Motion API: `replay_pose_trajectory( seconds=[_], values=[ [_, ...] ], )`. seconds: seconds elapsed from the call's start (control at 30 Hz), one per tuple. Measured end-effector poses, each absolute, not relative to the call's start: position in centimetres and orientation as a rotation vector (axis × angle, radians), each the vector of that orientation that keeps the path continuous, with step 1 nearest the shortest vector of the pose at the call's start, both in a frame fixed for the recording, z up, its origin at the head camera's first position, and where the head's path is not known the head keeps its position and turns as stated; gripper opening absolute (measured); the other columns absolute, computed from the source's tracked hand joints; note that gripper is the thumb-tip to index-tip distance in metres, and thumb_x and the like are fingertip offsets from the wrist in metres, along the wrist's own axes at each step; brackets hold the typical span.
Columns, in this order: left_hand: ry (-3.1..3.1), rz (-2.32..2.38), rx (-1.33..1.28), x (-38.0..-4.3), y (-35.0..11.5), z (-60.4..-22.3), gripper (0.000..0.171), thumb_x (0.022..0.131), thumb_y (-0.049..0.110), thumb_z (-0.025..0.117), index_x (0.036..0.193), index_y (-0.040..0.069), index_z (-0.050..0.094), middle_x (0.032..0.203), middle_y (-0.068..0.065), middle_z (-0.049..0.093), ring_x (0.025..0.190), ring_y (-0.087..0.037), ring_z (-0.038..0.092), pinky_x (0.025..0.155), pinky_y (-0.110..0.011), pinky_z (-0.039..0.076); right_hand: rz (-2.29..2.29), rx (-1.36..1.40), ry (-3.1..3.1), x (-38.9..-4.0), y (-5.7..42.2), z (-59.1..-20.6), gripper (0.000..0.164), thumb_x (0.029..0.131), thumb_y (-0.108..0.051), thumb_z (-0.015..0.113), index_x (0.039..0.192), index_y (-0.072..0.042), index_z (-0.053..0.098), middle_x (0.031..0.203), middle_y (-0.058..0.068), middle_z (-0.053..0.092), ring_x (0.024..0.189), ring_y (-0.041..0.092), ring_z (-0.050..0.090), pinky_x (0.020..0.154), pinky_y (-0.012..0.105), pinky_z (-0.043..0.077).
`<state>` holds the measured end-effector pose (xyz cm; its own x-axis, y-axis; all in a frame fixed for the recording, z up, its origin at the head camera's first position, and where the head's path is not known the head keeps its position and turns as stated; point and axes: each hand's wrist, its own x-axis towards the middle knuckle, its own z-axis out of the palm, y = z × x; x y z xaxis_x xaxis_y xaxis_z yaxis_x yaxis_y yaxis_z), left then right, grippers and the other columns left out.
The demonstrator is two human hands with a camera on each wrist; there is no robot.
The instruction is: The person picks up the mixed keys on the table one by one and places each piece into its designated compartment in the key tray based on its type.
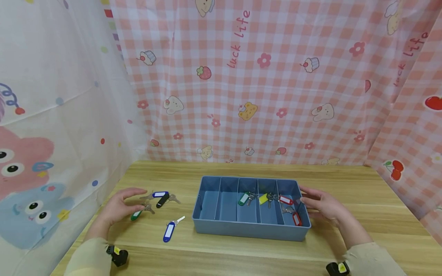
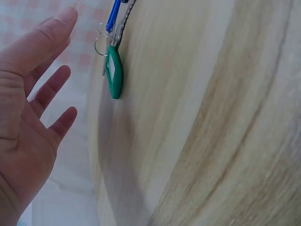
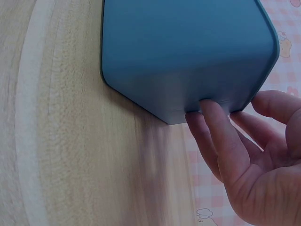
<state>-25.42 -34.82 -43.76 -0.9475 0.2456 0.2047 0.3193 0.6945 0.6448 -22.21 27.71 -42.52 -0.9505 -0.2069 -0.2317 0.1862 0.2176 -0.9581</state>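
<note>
On a wood-grain counter (image 1: 262, 260), a person's left grip (image 1: 121, 205) stands wide, fingers and thumb spread around nothing, beside a green-tagged key (image 1: 136, 215), while the right grip (image 1: 324, 207), loosely open, rests fingertips against the end wall of a blue-gray divided box (image 1: 248, 230). The likeliest trouble lies at left: a blue-tagged key (image 1: 160, 194) and a black-tagged key (image 1: 163, 200) bunch close by, and a careless pinch at the green tag could drag a neighbor along by its ring. The right fingertips only brace the box, so an uneven push could skid or twist it across the smooth surface. The keys are metal, each ringed to a flat plastic tag, several with pale label windows; another blue-tagged key (image 1: 169, 231) lies alone, nearer the person, its blade pointing toward the box. Inside, from left to right, a green tag (image 1: 243, 198) sits in the third compartment, a yellow tag (image 1: 263, 198) in the fourth, and an upper red tag (image 1: 285, 199) and a lower red tag (image 1: 297, 219) in the fifth, all with metal keys. The upper red one lies close to the divider; whether its ring crosses over cannot be told.
</note>
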Motion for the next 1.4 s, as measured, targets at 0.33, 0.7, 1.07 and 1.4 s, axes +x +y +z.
replay_pose_trajectory(
  seconds=[0.33, 0.7, 1.07, 1.4],
  values=[
    [-2.834, -1.025, -0.455, -26.0, -35.4, -44.6, 0.043, 0.08, 0.008, 0.082, 0.12, 0.001, 0.068, 0.126, -0.024, 0.061, 0.122, -0.05, 0.048, 0.102, -0.067, 0.032, -1.796, -0.039, 2.177, -22.1, 27.7, -42.3, 0.068, 0.1, -0.015, 0.06, 0.153, 0.006, 0.022, 0.141, 0.035, 0.043, 0.108, 0.025, 0.063, 0.088, 0.044, 0.054],
    [-2.885, -1.1, -0.403, -26.4, -35.5, -45.3, 0.032, 0.082, 0.006, 0.08, 0.112, 0.002, 0.072, 0.119, -0.019, 0.066, 0.115, -0.042, 0.056, 0.098, -0.059, 0.042, -1.796, -0.044, 2.163, -22.2, 27.6, -42.4, 0.064, 0.101, -0.01, 0.055, 0.153, 0.006, 0.02, 0.143, 0.036, 0.04, 0.109, 0.026, 0.062, 0.089, 0.045, 0.054],
    [-2.924, -1.134, -0.368, -26.1, -35.7, -45.7, 0.033, 0.085, 0.008, 0.078, 0.116, 0.0, 0.071, 0.114, -0.018, 0.068, 0.105, -0.032, 0.063, 0.085, -0.037, 0.052, -1.803, -0.029, 2.165, -22.2, 27.7, -42.4, 0.065, 0.101, -0.011, 0.056, 0.153, 0.006, 0.021, 0.142, 0.035, 0.042, 0.108, 0.025, 0.062, 0.089, 0.045, 0.054],
    [-2.901, -1.147, -0.349, -26.4, -35.5, -46.2, 0.027, 0.084, 0.006, 0.078, 0.109, 0.0, 0.074, 0.108, -0.015, 0.07, 0.098, -0.025, 0.062, 0.083, -0.03, 0.051, -1.812, -0.054, 2.169, -22.2, 27.7, -42.5, 0.064, 0.101, -0.011, 0.056, 0.153, 0.006, 0.021, 0.143, 0.036, 0.039, 0.109, 0.027, 0.062, 0.088, 0.045, 0.054]
  ],
)
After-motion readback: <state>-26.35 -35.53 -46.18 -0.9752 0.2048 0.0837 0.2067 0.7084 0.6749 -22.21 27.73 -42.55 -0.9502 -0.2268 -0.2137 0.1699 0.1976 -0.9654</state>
